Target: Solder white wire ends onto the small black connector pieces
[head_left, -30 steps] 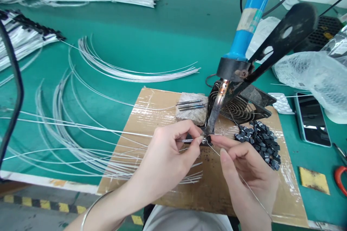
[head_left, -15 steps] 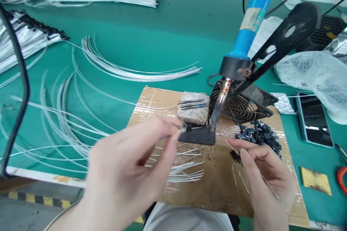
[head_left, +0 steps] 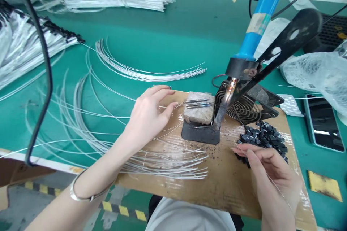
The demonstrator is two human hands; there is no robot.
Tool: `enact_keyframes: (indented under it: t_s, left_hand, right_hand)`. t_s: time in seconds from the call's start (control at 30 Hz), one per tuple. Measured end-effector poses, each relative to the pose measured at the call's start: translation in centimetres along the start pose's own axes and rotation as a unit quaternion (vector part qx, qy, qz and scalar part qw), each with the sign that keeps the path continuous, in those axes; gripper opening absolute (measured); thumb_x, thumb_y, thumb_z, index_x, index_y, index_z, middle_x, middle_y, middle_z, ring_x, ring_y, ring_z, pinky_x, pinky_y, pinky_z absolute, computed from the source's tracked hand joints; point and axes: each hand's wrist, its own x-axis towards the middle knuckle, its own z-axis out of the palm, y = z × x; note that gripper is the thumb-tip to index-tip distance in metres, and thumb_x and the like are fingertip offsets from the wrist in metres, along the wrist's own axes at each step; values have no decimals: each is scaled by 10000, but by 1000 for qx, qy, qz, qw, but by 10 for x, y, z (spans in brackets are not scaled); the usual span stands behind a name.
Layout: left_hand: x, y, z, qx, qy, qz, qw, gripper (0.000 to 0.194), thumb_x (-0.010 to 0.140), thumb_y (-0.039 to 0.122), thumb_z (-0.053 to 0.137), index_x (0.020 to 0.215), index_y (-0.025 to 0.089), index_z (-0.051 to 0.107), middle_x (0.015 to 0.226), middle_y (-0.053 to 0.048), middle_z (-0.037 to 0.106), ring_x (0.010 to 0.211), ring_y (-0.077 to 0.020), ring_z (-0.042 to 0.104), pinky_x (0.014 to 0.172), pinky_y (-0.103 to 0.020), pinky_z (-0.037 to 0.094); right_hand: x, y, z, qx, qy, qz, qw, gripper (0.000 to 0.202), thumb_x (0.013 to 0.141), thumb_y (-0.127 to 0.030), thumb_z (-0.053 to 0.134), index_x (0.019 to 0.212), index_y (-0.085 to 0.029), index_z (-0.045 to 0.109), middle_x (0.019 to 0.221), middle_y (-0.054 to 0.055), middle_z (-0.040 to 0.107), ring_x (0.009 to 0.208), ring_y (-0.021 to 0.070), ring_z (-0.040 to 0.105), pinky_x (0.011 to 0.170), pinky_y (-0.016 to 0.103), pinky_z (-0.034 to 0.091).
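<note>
My left hand [head_left: 151, 110] reaches over the left edge of the brown board [head_left: 217, 191], thumb and fingers apart, fingertips close to a thin wire end beside the pale block [head_left: 199, 112]. Dark metal pins [head_left: 197, 103] lie on that block. Between its thumb and fingers, my right hand [head_left: 271, 173] pinches a thin wire [head_left: 273, 184] at the board's right side, near a pile of small black pieces [head_left: 262, 137]. White wires [head_left: 173, 166] fan across the board below my left hand. A soldering iron [head_left: 226, 97] points down just right of the block.
A black fan [head_left: 244, 108] stands behind the iron. Phone [head_left: 324, 122], yellow sponge [head_left: 324, 185] and plastic bag [head_left: 311, 72] lie at the right. Curved white wires [head_left: 146, 75] and a tied bundle [head_left: 119, 0] lie farther back. A black cable [head_left: 46, 61] hangs at the left.
My left hand has moved up and left from the iron's base toward the block's left side, and its pinched fingers have opened. My right hand keeps its wire. The view has shifted slightly left.
</note>
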Motion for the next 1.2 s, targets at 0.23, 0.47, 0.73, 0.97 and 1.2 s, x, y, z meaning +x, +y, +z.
enact_keyframes:
  t_s: [0.23, 0.47, 0.73, 0.97, 1.2]
  left_hand:
    - [-31, -7, -31, -64, -77, -34, 994, 181, 920, 349, 683, 825, 206, 740, 852, -26, 751, 740, -185, 657, 705, -321, 496]
    - [-54, -20, -13, -9, -150, 20, 988, 227, 971, 379, 621, 976, 177, 723, 1025, -87, 682, 893, -254, 681, 828, -406, 551]
    - [-59, -17, -4, 29, -167, 81, 982, 184, 1021, 194, 484, 935, 163, 644, 989, -95, 648, 954, -271, 639, 861, -435, 543]
    - [-65, -5, -3, 37, -174, 141, 974, 231, 1038, 117, 445, 921, 165, 638, 942, -77, 630, 936, -254, 611, 833, -397, 528]
    - [-71, 1, -4, 60, -176, 131, 974, 181, 1051, 132, 430, 963, 165, 585, 958, -83, 633, 894, -256, 599, 794, -413, 515]
  right_hand:
    - [0, 7, -2, 9, 9, 5, 1000, 257, 900, -311, 803, 709, -214, 661, 916, 49, 830, 801, 169, 803, 797, 232, 632]
    - [-1, 8, -1, 7, 6, 21, 1000, 218, 887, -330, 816, 733, -232, 697, 933, 66, 821, 823, 229, 799, 781, 326, 661]
    - [-1, 9, 1, 7, 7, 26, 1000, 247, 889, -335, 817, 718, -219, 682, 925, 57, 819, 791, 199, 793, 783, 291, 648]
    - [2, 9, 2, 11, -4, 7, 1000, 270, 882, -341, 816, 700, -209, 665, 877, 61, 813, 737, 199, 792, 751, 307, 660]
    - [3, 10, 2, 17, -15, 4, 1000, 247, 898, -317, 801, 720, -205, 671, 877, 55, 816, 743, 184, 796, 760, 280, 652]
